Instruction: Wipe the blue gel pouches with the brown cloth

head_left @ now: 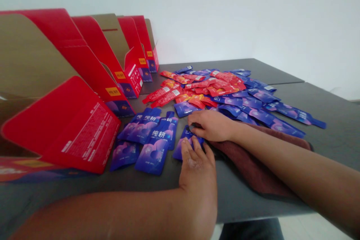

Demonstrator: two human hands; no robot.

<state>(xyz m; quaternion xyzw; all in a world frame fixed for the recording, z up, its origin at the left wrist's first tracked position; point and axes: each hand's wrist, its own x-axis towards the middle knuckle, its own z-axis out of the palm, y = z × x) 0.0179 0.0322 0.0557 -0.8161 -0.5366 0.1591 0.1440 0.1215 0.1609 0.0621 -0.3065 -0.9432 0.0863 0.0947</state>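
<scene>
A blue pouch (179, 151) lies flat on the dark table beneath both my hands. My left hand (197, 159) rests on its lower part, fingers spread and pressed down. At the pouch's top, my right hand (212, 124) has its fingers curled around a small dark piece (192, 126) too hidden to name. To the left, several blue pouches (153, 152) with white lettering overlap one another. A brown cloth (260, 163) with a dark edge is spread under my right forearm.
Several open red cartons (84, 131) with tan insides stand in a row at the left. Behind my hands is a loose heap of red pouches (225, 82) and blue pouches (261, 114). The table's (239, 210) front edge runs below my arms; a pale wall rises behind.
</scene>
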